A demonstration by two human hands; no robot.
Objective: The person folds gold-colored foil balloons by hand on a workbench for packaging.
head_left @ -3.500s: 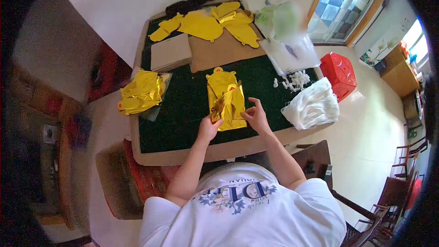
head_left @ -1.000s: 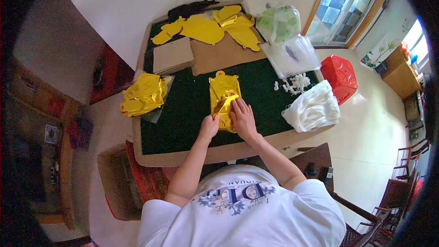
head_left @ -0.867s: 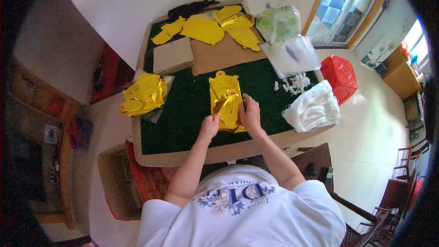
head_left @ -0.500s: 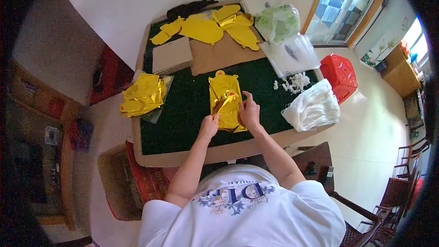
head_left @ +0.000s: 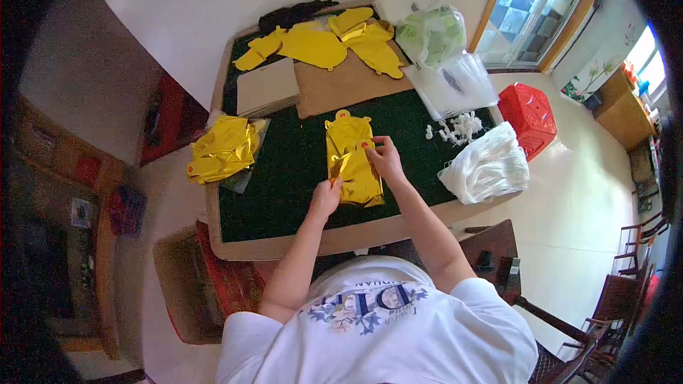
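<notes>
A flat gold foil balloon (head_left: 352,134), seemingly uninflated and partly folded over, lies on the dark green table cover in front of me. My left hand (head_left: 326,198) is closed on its lower left edge. At the right edge, beside a red spot, my right hand (head_left: 386,160) pinches the foil between thumb and fingers. A small rounded tab with a red mark sticks out at the balloon's far end. To the left sits a pile of gold foil balloons (head_left: 224,148) on clear plastic.
Gold foil shapes (head_left: 313,44) and a stack of grey-beige cards (head_left: 267,87) lie at the back. On the right are clear plastic bags (head_left: 455,85), small white pieces (head_left: 462,128) and a bundle of white string (head_left: 487,165). A red stool (head_left: 526,121) stands beyond the table's right edge.
The folded foil flap has opened out flatter toward the right. My right hand has shifted slightly left and closed on the edge; my left hand stays about where it was.
</notes>
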